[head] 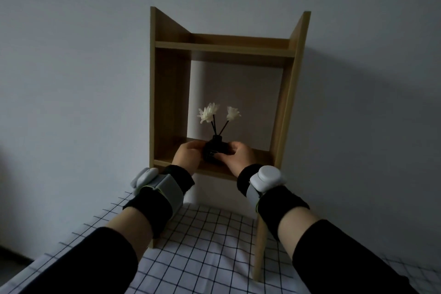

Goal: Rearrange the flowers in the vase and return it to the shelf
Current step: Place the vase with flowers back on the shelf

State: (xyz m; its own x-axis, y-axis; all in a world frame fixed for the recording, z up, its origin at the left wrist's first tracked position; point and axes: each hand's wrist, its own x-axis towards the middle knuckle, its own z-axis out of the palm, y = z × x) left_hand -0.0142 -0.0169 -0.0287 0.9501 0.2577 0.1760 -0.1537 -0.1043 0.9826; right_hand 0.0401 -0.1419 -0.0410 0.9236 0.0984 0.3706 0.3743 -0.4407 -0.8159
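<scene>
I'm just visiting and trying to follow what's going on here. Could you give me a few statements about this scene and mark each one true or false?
1. Both hands are around the dark vase. True: the left hand and right hand hold it from either side.
2. The vase is at the top board of the wooden shelf. False: it is at the lower board.
3. The flowers are red. False: they are white, on dark stems.
4. A checked cloth lies under the shelf. True.
5. The wrists are bare. False: each carries a strapped white device.
</scene>
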